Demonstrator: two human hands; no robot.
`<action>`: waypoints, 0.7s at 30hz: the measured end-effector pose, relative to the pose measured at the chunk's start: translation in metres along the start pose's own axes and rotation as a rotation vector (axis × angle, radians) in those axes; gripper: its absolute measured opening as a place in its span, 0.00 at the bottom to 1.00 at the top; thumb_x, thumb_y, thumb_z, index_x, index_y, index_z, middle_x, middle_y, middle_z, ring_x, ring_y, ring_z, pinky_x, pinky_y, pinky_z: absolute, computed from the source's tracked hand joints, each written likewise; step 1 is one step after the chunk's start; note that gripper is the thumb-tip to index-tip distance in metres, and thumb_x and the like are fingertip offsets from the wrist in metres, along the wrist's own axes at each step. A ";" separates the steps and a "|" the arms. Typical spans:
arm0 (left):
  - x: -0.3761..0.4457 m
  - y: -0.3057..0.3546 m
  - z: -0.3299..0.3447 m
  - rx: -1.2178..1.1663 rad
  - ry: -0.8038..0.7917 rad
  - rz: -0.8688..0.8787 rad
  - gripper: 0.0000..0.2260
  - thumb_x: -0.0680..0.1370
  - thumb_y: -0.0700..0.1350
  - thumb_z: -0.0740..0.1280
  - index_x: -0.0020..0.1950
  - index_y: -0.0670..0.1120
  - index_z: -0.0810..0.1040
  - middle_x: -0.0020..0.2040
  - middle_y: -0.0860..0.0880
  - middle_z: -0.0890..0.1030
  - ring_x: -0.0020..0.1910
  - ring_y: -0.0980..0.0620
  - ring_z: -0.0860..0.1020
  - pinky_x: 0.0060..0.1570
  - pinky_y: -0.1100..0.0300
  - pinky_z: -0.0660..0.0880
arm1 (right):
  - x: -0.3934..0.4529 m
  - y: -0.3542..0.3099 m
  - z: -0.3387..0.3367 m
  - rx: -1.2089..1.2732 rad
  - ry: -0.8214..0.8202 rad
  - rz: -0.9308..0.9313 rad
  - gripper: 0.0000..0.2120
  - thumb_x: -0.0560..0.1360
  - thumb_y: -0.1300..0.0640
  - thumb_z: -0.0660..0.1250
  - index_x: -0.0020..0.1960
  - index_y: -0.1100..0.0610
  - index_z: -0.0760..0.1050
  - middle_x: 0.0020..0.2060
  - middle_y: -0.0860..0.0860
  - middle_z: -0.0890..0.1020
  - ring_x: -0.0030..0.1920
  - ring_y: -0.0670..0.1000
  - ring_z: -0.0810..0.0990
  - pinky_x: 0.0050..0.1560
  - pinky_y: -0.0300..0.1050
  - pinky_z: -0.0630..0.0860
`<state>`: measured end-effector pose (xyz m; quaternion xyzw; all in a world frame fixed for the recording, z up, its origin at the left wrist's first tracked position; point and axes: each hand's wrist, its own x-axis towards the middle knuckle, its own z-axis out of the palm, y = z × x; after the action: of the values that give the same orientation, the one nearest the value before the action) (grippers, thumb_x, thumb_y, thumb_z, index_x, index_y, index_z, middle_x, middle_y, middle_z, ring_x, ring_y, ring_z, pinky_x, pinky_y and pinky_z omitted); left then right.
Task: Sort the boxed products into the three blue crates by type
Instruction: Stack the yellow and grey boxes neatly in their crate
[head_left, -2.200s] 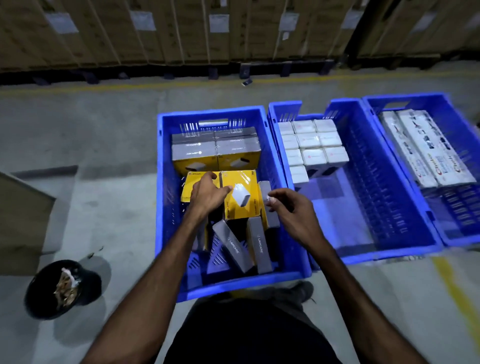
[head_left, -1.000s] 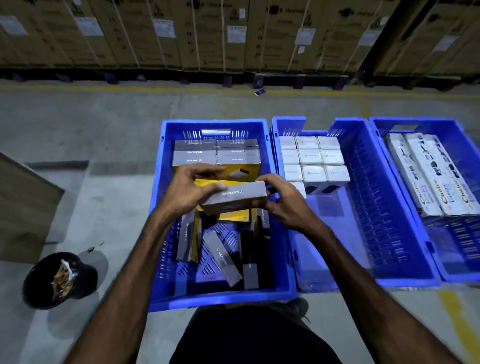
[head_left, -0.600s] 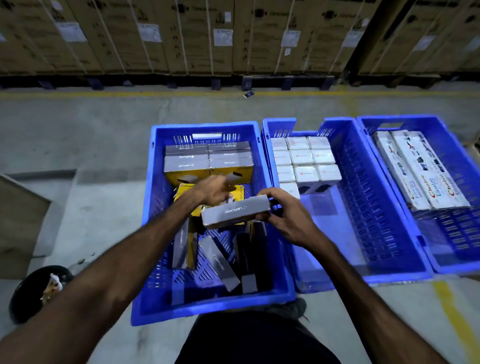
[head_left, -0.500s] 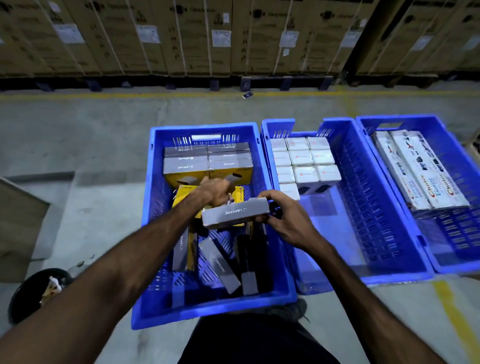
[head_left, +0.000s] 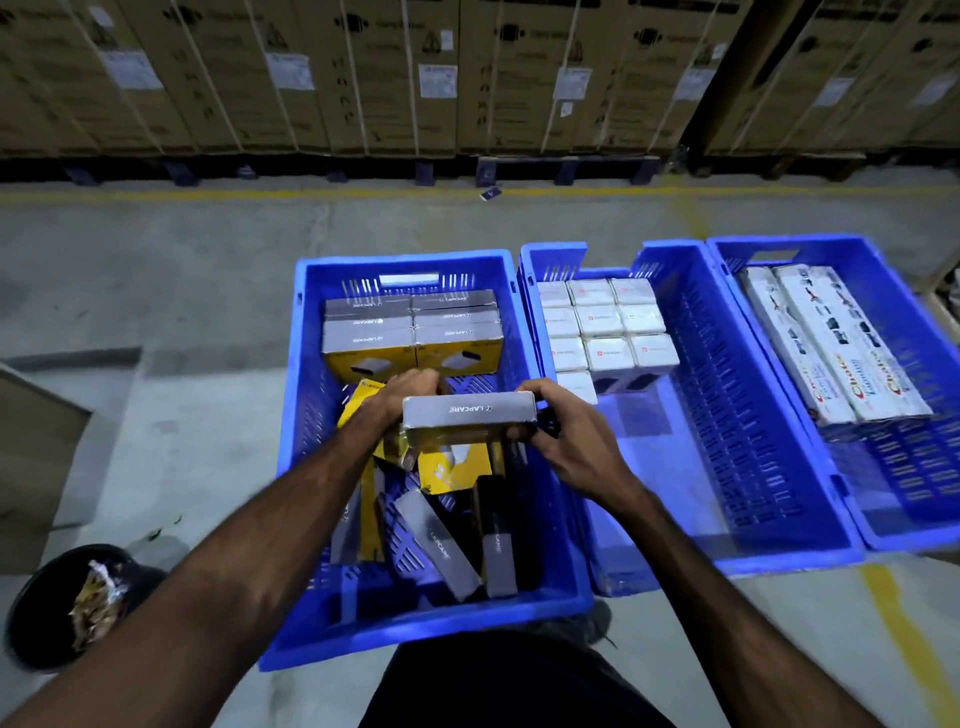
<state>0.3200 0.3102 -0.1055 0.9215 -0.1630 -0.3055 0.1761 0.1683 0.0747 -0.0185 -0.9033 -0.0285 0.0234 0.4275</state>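
Over left crate (head_left: 291, 415) of grey-yellow boxes (head_left: 413, 332), both hands — left hand (head_left: 410, 387), right hand (head_left: 566, 441) — gripping grey box (head_left: 467, 415)

A single view is given, taken from a wide-angle camera worn on the head and aimed forward and steeply down. The scene is seen from close above: both forearms enter from the bottom edge, and the left hand (head_left: 410, 387) and right hand (head_left: 566, 441) are met near the middle of the frame. The left crate (head_left: 415, 631) is placed nearest and almost centred, the middle crate (head_left: 727, 558) and the right crate (head_left: 914, 540) are set off to the right, the last cut by the frame edge. The far wall of stacked cartons (head_left: 467, 78) is bent by the lens along the top. No second view is provided, so no overlap can be stated.
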 end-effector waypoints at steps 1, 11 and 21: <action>0.001 -0.002 0.000 0.017 -0.018 0.005 0.10 0.79 0.47 0.69 0.49 0.41 0.83 0.53 0.42 0.86 0.52 0.43 0.84 0.45 0.51 0.75 | 0.001 -0.001 0.000 -0.005 0.008 0.005 0.17 0.75 0.57 0.74 0.58 0.41 0.73 0.49 0.40 0.81 0.46 0.42 0.81 0.45 0.45 0.77; -0.029 -0.017 -0.024 -0.722 0.068 -0.119 0.07 0.79 0.42 0.71 0.52 0.38 0.82 0.43 0.41 0.81 0.34 0.50 0.79 0.30 0.58 0.75 | 0.031 -0.003 -0.007 0.007 0.002 -0.010 0.14 0.77 0.55 0.73 0.60 0.46 0.75 0.52 0.38 0.82 0.46 0.39 0.82 0.44 0.48 0.79; -0.094 -0.007 -0.038 -0.860 0.413 0.130 0.21 0.69 0.53 0.82 0.60 0.55 0.85 0.56 0.46 0.85 0.56 0.47 0.84 0.57 0.49 0.81 | 0.074 -0.006 -0.006 0.031 0.005 0.021 0.19 0.76 0.57 0.74 0.65 0.47 0.76 0.53 0.42 0.84 0.44 0.39 0.82 0.46 0.35 0.73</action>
<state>0.2730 0.3634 -0.0327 0.7943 -0.0409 -0.1441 0.5888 0.2425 0.0789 -0.0116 -0.8969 -0.0173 0.0259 0.4412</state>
